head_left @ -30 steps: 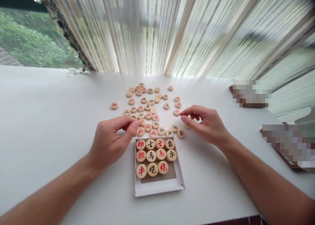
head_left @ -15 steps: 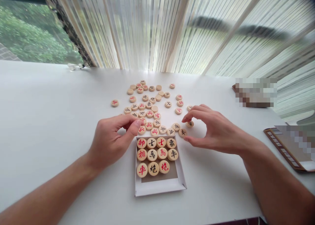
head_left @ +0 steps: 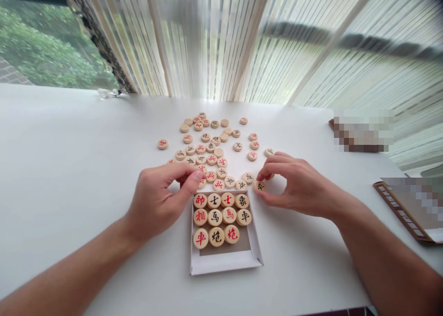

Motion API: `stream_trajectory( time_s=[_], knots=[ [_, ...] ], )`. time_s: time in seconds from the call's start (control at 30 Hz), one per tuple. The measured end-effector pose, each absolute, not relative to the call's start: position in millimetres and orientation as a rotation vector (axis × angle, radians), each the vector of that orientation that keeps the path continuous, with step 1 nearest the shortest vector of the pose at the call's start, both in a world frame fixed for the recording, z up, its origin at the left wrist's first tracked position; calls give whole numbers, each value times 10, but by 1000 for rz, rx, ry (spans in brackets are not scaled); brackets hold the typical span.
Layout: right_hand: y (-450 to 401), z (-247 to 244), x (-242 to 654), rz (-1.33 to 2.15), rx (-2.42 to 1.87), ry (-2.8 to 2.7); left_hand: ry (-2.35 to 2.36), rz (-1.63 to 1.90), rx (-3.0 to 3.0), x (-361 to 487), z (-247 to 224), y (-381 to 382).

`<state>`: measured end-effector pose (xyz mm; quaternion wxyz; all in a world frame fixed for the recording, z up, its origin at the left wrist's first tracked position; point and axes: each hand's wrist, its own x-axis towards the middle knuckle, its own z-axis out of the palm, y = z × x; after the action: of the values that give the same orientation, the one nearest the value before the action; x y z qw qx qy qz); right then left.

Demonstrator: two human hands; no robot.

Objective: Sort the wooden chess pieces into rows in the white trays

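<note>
A shallow white box (head_left: pixel 226 262) lies in front of me with three rows of round wooden Chinese chess pieces, face up in red and black. My right hand (head_left: pixel 290 180), right of the box's far corner, has thumb and index finger closed around a Chinese chess piece (head_left: pixel 259 186) with a black character, at table level. My left hand (head_left: pixel 164 196) is at the box's far left corner, thumb and index finger pinched beside red-marked pieces (head_left: pixel 210 176). Whatever may be between those fingertips is hidden.
Many loose pieces (head_left: pixel 200 148) spread over the white table (head_left: pixel 86 168) beyond the box, some blank side up. At the right edge lie a brown-framed object (head_left: pixel 398 210) and a partly blurred-out one (head_left: pixel 360 146). A string curtain (head_left: pixel 214 44) hangs behind.
My right thumb and index finger have come together on the black-marked piece from a wider spread. My left hand has hardly moved. The view has shifted slightly.
</note>
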<state>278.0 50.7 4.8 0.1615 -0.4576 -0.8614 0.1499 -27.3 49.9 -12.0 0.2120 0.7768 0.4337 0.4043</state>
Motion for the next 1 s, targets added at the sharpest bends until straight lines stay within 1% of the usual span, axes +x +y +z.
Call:
stream_trajectory(
  time_s=[0.13, 0.27, 0.4, 0.53, 0.63, 0.8, 0.9, 1.0],
  knots=[
    [441, 62, 2744, 335, -1261, -2313, 1133, 1130, 2136, -230, -50, 413],
    [270, 29, 2535, 401, -1125, -2159, 1059, 1114, 2034, -169, 15, 282],
    [92, -42, 2279, 515, -929, -2026, 1031, 966, 1879, -114, 49, 181],
    [16, -50, 2172, 541, -852, -1967, 968, 785, 1704, -56, 87, 119],
    [12, -34, 2171, 571, -799, -1955, 919, 715, 1584, -19, 116, 81],
    [1, -33, 2170, 767, -816, -1868, 909, 769, 1487, -15, 120, 37],
    [-18, -23, 2163, 923, -859, -1795, 926, 803, 1538, -36, 112, 30],
    [-34, -8, 2161, 999, -887, -1762, 945, 847, 1644, -46, 111, 29]
  ],
)
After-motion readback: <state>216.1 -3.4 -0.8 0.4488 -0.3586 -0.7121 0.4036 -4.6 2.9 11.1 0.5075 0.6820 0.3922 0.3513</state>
